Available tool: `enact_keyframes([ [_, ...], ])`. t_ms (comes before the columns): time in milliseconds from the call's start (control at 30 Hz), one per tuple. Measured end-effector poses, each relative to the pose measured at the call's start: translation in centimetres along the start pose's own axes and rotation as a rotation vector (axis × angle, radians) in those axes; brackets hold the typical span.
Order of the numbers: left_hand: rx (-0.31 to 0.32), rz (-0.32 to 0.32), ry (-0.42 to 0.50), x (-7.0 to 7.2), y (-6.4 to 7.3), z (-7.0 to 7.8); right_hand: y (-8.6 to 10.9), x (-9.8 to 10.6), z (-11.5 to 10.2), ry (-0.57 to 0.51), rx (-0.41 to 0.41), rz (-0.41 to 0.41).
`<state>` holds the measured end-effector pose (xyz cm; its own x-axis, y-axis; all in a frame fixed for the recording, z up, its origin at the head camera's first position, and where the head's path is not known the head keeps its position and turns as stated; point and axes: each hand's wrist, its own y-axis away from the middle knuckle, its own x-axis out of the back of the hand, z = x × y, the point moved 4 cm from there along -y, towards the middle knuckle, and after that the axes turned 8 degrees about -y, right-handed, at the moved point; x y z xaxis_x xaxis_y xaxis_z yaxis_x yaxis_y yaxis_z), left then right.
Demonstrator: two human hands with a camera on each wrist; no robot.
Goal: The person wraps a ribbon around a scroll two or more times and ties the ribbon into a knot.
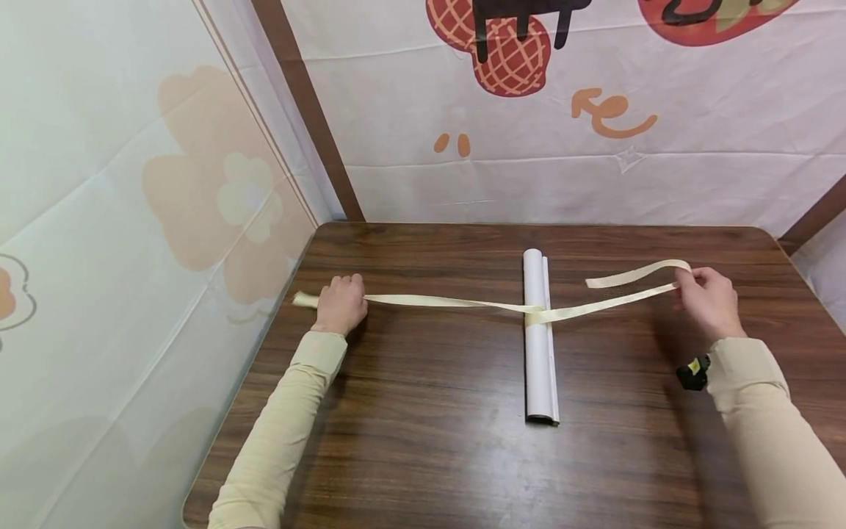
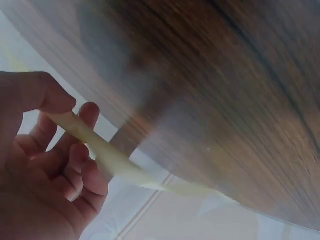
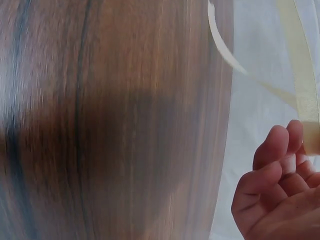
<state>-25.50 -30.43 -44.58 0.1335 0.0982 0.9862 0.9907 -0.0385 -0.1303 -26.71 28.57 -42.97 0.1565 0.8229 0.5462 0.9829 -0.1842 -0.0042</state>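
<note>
My left hand [image 1: 341,303] and right hand [image 1: 710,300] pinch the cream ribbon [image 1: 429,300] narrowly, far left and far right. Between them it crosses a white roll [image 1: 538,375].

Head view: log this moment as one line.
left hand: grips ribbon; right hand: grips ribbon; ribbon: wrapped around white roll; white roll: on table

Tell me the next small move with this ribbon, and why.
I'd probably bring your left hand and right hand in toward the white roll, ready to tie the ribbon: its strands meet there and run nearly straight out to each hand, with a tail extending past both.
</note>
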Motion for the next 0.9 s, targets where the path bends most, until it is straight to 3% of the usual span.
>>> enact_keyframes([
  [233,0.054,-0.006,0.021,-0.1,0.0,-1.2,-0.1,1.6,1.4,-0.085,-0.086,0.014],
  [533,0.132,-0.016,0.045,-0.2,0.4,-3.3,0.3,4.0,3.4,-0.389,-0.267,0.047],
  [767,0.187,0.096,0.07,0.3,0.8,-4.4,0.8,5.5,5.1,-0.457,-0.35,0.082],
  [900,0.198,0.123,0.077,0.5,0.8,-4.7,1.1,6.2,6.1,-0.411,-0.359,0.104],
])
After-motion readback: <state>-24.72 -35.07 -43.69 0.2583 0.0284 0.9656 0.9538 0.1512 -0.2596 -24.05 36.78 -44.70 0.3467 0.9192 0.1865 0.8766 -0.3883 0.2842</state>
